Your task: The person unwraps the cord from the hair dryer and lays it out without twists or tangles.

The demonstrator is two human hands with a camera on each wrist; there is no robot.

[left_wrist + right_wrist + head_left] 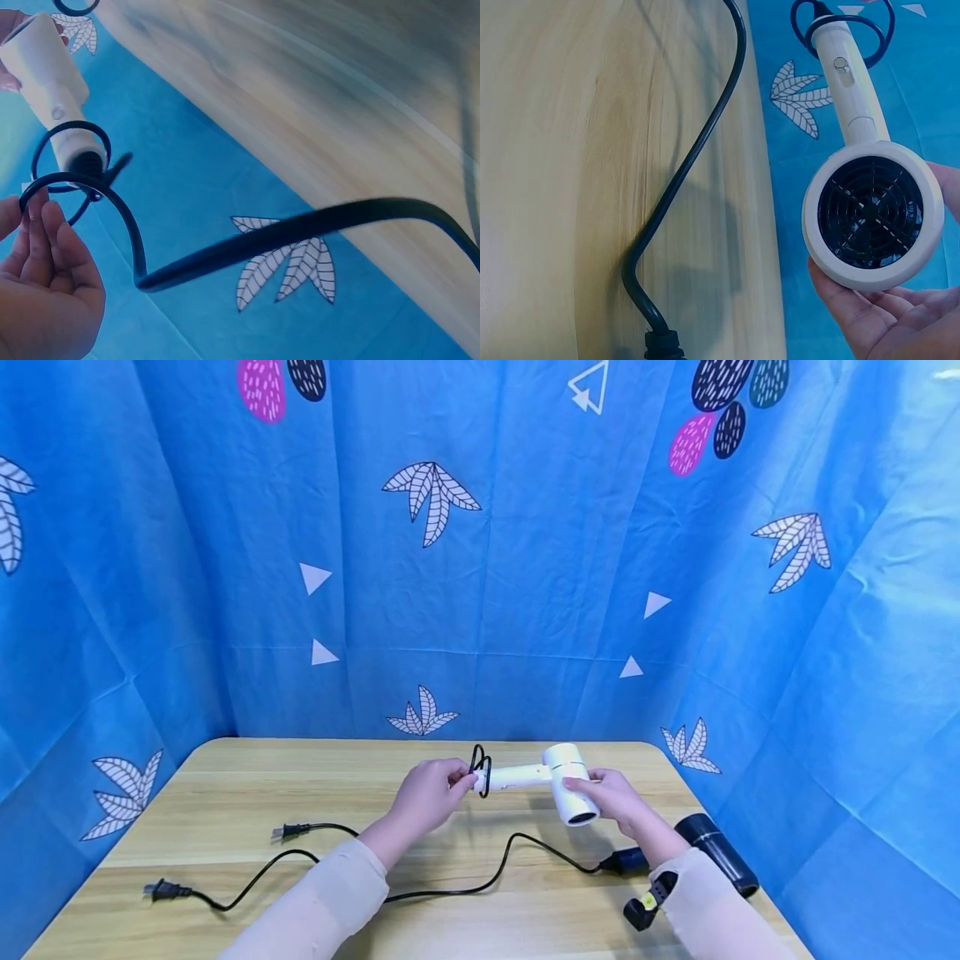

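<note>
A white hair dryer (573, 787) is held up over the table, its handle pointing left. My right hand (611, 793) grips it by the barrel; in the right wrist view the round black grille (871, 212) faces the camera, with fingers around the barrel's edge. My left hand (431, 789) pinches the black power cord (124, 206) at the handle's end. There the cord loops around the handle (851, 90), and the rest of it runs off to the right in the left wrist view.
A black hair dryer (716, 853) lies on the wooden table (300, 768) beside my right forearm, its cord (480, 887) passing behind my left arm. Two plugs, one farther back (291, 831) and one nearer (167, 890), lie at the left. A blue patterned curtain (480, 593) encloses the table's back and sides.
</note>
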